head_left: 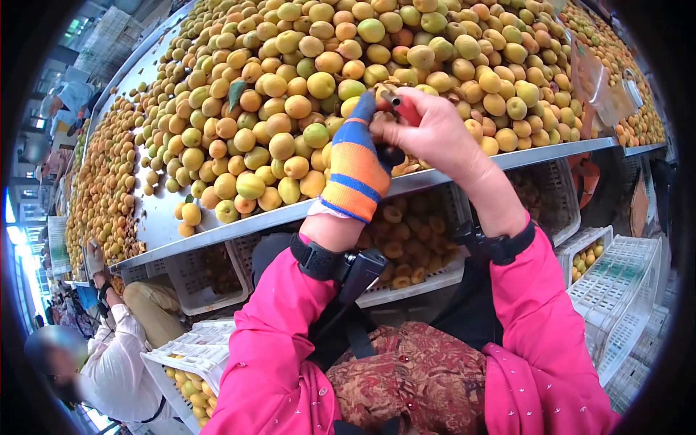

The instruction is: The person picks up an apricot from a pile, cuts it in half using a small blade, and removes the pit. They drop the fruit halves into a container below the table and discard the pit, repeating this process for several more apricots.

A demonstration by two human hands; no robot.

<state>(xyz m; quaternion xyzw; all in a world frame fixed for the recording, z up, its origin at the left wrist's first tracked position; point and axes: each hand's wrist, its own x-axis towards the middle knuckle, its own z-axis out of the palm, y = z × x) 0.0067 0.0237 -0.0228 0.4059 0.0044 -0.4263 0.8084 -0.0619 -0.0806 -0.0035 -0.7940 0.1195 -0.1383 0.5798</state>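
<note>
My left hand (pixel 355 167), in an orange and blue knitted glove, is raised over the table's front edge. Its fingers curl around what looks like an apricot, mostly hidden between my hands. Bare and closed, my right hand (pixel 438 134) grips a red-handled tool (pixel 406 110) with a short metal end; the rest of the tool is covered. Both hands meet right in front of the heap of yellow-orange apricots (pixel 297 106). Below them, under the metal rim, a white crate (pixel 428 275) holds apricot halves (pixel 399 232).
The metal table edge (pixel 275 219) runs below my hands. More white crates stand underneath and at the right (pixel 612 290); another with whole apricots (pixel 192 355) is at lower left. A co-worker in white (pixel 127 362) reaches to the table at left. A clear plastic container (pixel 616 101) lies at right.
</note>
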